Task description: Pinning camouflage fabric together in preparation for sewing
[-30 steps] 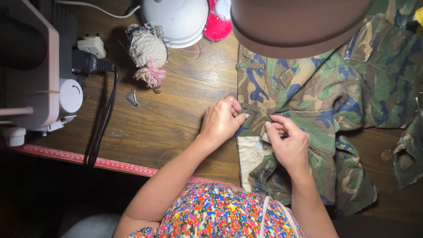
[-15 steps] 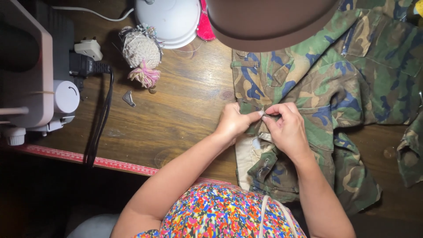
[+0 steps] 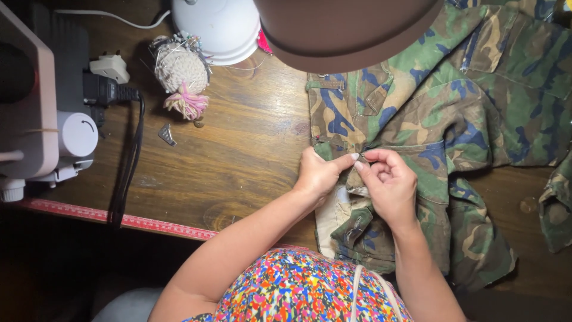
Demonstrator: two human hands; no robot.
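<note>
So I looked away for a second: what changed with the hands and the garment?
The left hand and right hand came together; their fingertips now meet, pinching one spot on the camouflage garment, where a second ago they lay apart. The sewing machine, pincushion and wooden table stayed as they were.

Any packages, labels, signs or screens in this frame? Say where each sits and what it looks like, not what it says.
No packages, signs or screens show.
Measuring tape: a red strip with fine markings along the wooden table's front edge, left of the arms.
Dial: white, round, with a curved arrow mark, on the pale pink sewing machine at far left.
</note>
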